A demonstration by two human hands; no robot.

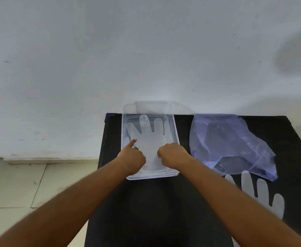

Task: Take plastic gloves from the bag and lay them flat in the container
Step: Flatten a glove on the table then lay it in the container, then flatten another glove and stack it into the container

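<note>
Both forearms are bare with no sleeves visible, and the hands (173, 155) wear no gloves.

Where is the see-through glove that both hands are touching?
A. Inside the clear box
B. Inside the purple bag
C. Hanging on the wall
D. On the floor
A, because the glove lies spread flat inside the clear box, with the left hand and the right hand resting on its near end.
</note>
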